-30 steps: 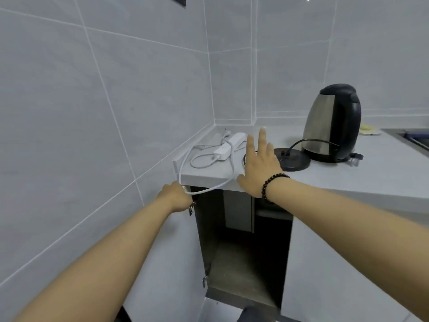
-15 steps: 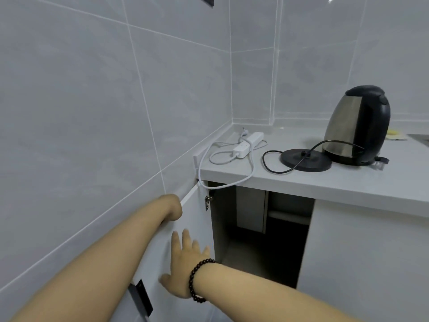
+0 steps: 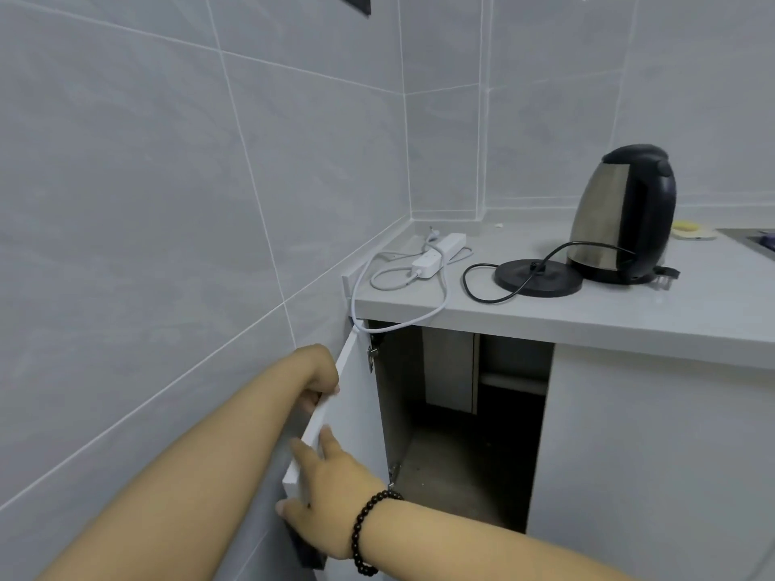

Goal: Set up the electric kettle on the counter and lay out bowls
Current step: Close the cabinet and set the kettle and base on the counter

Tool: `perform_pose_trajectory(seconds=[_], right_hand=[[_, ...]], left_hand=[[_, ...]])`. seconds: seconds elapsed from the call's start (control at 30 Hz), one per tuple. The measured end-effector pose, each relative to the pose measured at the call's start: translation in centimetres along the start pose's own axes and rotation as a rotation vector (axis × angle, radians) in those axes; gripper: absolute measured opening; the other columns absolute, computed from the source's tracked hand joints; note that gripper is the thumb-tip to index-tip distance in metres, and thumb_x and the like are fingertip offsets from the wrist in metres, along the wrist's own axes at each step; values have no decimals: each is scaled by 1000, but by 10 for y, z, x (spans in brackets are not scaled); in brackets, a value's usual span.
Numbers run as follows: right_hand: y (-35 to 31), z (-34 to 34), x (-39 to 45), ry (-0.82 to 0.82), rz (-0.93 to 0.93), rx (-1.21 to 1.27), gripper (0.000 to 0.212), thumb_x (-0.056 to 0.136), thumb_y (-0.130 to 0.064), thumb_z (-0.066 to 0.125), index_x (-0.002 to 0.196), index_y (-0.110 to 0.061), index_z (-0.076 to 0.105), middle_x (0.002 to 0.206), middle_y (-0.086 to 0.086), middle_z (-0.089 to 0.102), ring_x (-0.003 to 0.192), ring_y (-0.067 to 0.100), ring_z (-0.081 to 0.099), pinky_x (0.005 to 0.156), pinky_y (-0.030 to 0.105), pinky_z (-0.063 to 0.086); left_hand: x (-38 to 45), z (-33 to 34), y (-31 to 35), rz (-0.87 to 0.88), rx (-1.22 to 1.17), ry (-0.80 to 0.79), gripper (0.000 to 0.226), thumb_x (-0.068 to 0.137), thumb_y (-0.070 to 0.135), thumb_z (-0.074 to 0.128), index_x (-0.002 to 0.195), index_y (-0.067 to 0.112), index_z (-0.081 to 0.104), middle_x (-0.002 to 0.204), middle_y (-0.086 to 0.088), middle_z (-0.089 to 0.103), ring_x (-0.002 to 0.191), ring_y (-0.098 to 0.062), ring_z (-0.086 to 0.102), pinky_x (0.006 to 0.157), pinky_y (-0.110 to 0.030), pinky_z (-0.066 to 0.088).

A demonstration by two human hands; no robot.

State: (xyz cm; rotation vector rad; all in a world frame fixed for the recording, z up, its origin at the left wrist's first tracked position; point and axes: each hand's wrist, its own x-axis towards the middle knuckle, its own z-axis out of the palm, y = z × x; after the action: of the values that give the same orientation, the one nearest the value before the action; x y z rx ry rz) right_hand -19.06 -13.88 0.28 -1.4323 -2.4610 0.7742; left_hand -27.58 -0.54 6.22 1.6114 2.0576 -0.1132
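Observation:
The steel and black electric kettle (image 3: 625,211) stands on the grey counter (image 3: 629,320), off its round black base (image 3: 539,278), which lies just to its left with a black cord looping around it. A white power strip (image 3: 438,253) lies in the counter's corner; its white cable hangs over the front edge. Below, the white cabinet door (image 3: 360,413) stands open. My left hand (image 3: 321,377) grips the door's top edge. My right hand (image 3: 327,488), with a beaded bracelet, lies with straight fingers against the door's free edge.
The open cabinet (image 3: 461,434) is dark inside, with a bare floor and a shelf at the back. A tiled wall runs close along the left. A yellow sponge (image 3: 690,230) and a sink's rim (image 3: 755,241) sit at the counter's far right.
My right hand left the counter's edge and dropped to the cabinet door. My left hand slid from the cable near the hinge along the door's top edge. The door has swung out from the wall.

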Motion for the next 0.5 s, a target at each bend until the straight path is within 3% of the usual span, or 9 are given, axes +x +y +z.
perform_pose_trajectory(seconds=[0.07,0.17,0.33,0.5], right_hand=[[5,-6,-5,77,51,19,50,92,-34,51,136,-17,37,141,18,36,115,40,50,96,45,46],[16,-17,-17,167,99,73,49,85,-34,59,131,-17,53,127,11,55,118,32,51,96,40,48],[39,-24,-37,260,189,192,45,86,-24,54,131,-22,57,130,7,58,119,24,55,97,32,50],[75,-39,-59,360,254,239,50,87,-11,50,135,-26,54,134,4,55,115,20,59,97,25,49]], left_hand=[[-1,3,4,6,-110,-45,21,96,13,54,83,-2,57,90,-18,70,73,-29,67,88,-41,56],[-2,8,11,36,-209,-47,20,95,14,57,90,-5,58,81,-18,68,71,-27,69,85,-40,58],[-15,20,33,56,-242,-78,28,98,18,51,116,-4,54,88,-12,66,71,-19,65,73,-36,59],[-20,31,52,68,-186,-114,44,93,49,53,108,8,60,93,-4,68,75,-17,65,88,-42,53]])
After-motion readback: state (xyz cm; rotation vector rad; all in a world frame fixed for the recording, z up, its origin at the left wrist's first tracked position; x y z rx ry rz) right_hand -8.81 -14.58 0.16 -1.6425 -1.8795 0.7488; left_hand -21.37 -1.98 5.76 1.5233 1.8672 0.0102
